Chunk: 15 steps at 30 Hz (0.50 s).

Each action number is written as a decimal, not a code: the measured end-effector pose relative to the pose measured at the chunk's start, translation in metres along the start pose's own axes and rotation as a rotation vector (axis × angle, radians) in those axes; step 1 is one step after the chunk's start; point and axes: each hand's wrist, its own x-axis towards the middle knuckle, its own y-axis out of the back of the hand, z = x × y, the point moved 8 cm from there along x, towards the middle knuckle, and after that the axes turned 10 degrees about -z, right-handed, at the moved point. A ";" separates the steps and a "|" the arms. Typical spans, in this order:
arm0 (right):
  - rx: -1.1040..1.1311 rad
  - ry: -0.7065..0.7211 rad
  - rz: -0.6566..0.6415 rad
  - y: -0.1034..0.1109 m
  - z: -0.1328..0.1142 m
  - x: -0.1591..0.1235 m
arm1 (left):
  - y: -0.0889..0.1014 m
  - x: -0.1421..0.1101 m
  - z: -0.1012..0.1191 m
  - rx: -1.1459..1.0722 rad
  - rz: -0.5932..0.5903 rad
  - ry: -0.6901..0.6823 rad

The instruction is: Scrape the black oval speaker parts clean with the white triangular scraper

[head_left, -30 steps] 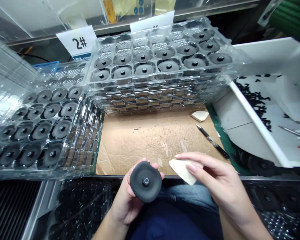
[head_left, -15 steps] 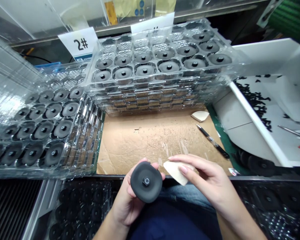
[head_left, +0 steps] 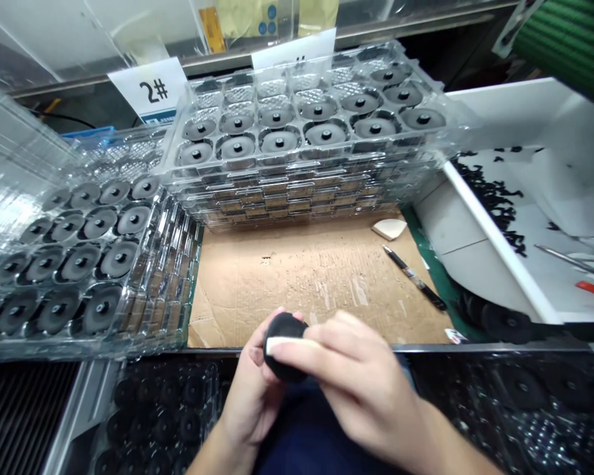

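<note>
Above the cardboard sheet (head_left: 297, 284), ahead of the left hand (head_left: 250, 396) and right hand (head_left: 361, 376), there is room to pass. Stacked plastic trays (head_left: 163, 264) block the left, more stacked trays (head_left: 287, 198) block the far side, and a white bin wall (head_left: 499, 247) stands right, past a pen (head_left: 414, 277).

Workbench topped with a cardboard sheet (head_left: 301, 284), backed by clear acrylic panels (head_left: 79, 33) and a white "2#" card (head_left: 147, 82); green ribbed panel (head_left: 569, 39) at upper right.
</note>
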 end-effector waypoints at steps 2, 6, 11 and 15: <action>-0.028 -0.118 -0.071 -0.004 0.009 0.005 | 0.006 -0.001 0.002 0.020 0.073 -0.032; 0.087 -0.081 0.037 0.002 0.011 0.008 | -0.002 0.004 0.003 -0.040 0.037 -0.047; 0.244 -0.369 0.029 -0.022 0.075 -0.017 | 0.001 0.006 0.005 -0.084 0.078 -0.069; 0.188 -0.481 0.050 -0.041 0.120 -0.054 | -0.001 0.007 0.007 -0.122 0.020 -0.074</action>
